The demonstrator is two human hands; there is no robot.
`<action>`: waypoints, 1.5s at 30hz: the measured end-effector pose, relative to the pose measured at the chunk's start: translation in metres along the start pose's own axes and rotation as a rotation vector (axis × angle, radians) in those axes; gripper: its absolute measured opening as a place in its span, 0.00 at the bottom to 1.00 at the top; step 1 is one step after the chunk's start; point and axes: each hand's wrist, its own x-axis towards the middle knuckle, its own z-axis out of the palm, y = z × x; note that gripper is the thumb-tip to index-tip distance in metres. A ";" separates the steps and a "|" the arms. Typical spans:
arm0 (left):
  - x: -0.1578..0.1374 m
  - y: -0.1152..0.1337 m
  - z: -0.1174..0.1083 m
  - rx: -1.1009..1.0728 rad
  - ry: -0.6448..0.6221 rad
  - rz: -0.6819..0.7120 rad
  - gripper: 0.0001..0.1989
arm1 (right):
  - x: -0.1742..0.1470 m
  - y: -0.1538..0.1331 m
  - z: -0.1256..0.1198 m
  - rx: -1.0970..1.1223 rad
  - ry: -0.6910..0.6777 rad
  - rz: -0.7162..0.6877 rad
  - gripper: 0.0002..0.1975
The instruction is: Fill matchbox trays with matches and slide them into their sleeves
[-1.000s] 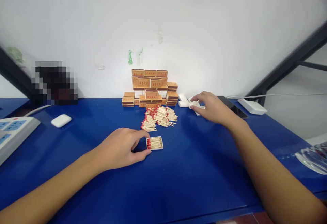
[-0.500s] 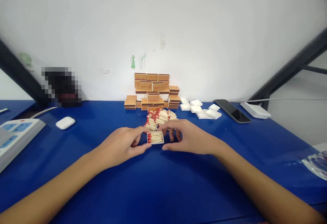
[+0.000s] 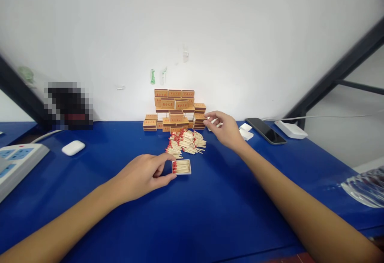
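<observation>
My left hand (image 3: pixel 144 175) pinches the left end of a small white matchbox tray (image 3: pixel 190 171) between thumb and forefinger. Matches (image 3: pixel 182 166) fill this tray, their red heads to the left. My right hand (image 3: pixel 223 129) is at the right end of a matchbox stack (image 3: pixel 199 122), thumb and forefinger a little apart at the end of its upper box. Whether the fingertips touch that box I cannot tell. Between the hands, a loose pile of red-headed matches (image 3: pixel 189 141) lies on the blue table (image 3: pixel 180 215).
Orange matchboxes (image 3: pixel 174 103) are stacked against the wall. White trays (image 3: pixel 246 134) lie partly behind my right hand. Farther right are a phone (image 3: pixel 266 131) and a white box (image 3: pixel 291 129). At left are a white earbud case (image 3: pixel 73 147) and a power strip (image 3: pixel 21 159).
My right hand has left the filled tray and moved up and right to the matchbox stack. My left hand still holds the tray. The view has shifted slightly.
</observation>
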 end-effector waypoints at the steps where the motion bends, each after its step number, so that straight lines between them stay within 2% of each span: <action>1: 0.000 0.000 0.001 0.002 -0.002 0.000 0.19 | 0.005 0.004 0.001 -0.018 0.012 -0.002 0.15; 5: -0.001 0.000 0.004 0.020 -0.003 0.018 0.19 | 0.012 0.013 0.008 -0.091 0.060 0.030 0.20; 8: -0.001 0.000 0.004 0.033 -0.016 0.028 0.18 | 0.011 0.013 0.014 -0.130 0.116 0.163 0.28; 11: -0.002 0.002 0.004 0.038 -0.029 0.019 0.18 | 0.010 0.013 0.018 -0.110 0.113 0.278 0.25; 14: -0.001 0.003 0.004 0.038 -0.023 0.012 0.18 | 0.012 0.013 0.019 -0.048 0.096 0.323 0.22; 24: 0.000 0.005 0.002 0.054 -0.049 0.012 0.17 | 0.015 0.019 0.019 0.158 0.104 0.336 0.21; 34: -0.002 0.006 0.002 0.071 -0.054 0.010 0.17 | 0.015 0.014 0.020 0.334 0.124 0.517 0.22; 39: -0.001 0.006 0.002 0.080 -0.057 0.005 0.17 | 0.013 0.009 0.020 0.396 0.093 0.556 0.24; 42: -0.001 0.006 0.002 0.080 -0.063 -0.001 0.19 | 0.014 0.005 0.015 0.429 0.111 0.562 0.25; 45: -0.001 0.005 0.001 0.067 -0.033 -0.027 0.25 | 0.012 -0.006 0.004 0.485 0.105 0.540 0.26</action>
